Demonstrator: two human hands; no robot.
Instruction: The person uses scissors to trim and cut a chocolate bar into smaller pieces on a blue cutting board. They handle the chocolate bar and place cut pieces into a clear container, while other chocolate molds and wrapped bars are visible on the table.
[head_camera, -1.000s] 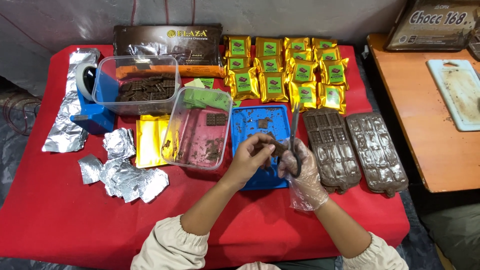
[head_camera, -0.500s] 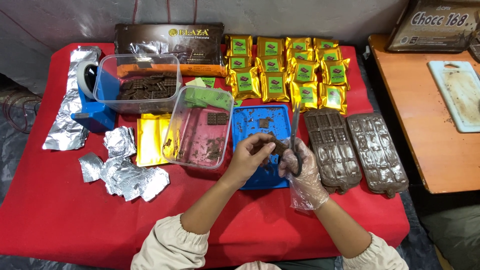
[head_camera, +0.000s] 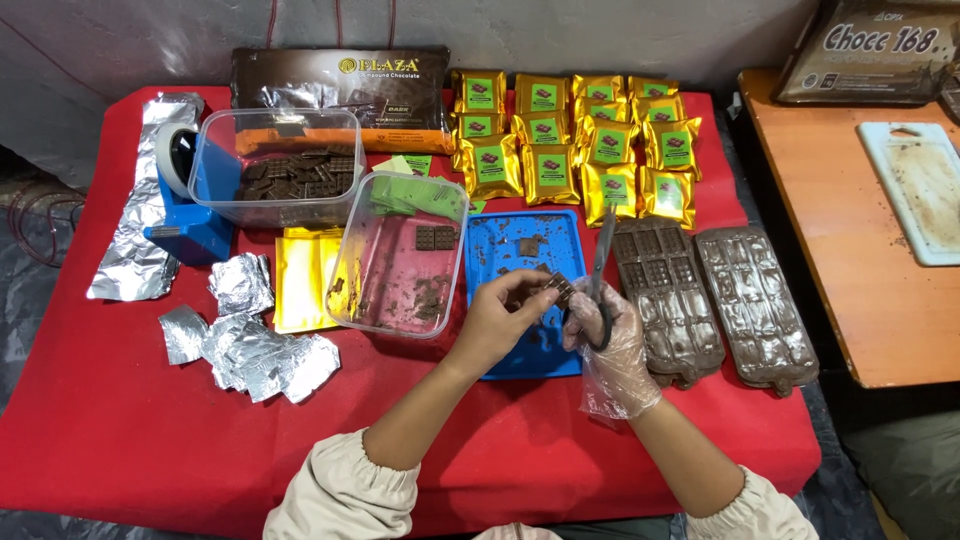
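Observation:
My left hand pinches a small brown chocolate piece over a blue tray on the red tablecloth. My right hand, in a clear plastic glove, grips scissors whose blades point up and away, close to the chocolate piece. Both hands hover over the blue tray's near half. Crumbs and one small chocolate bit lie on the tray.
A clear tub with chocolate bits lies left of the tray; two filled chocolate moulds lie to the right. Behind are gold pouches, a tub of chocolate pieces, a tape dispenser, foil pieces and a wooden table.
Both hands stay over the blue tray; the left hand's fingers have shifted slightly on the chocolate piece beside the scissors. Nothing else has moved.

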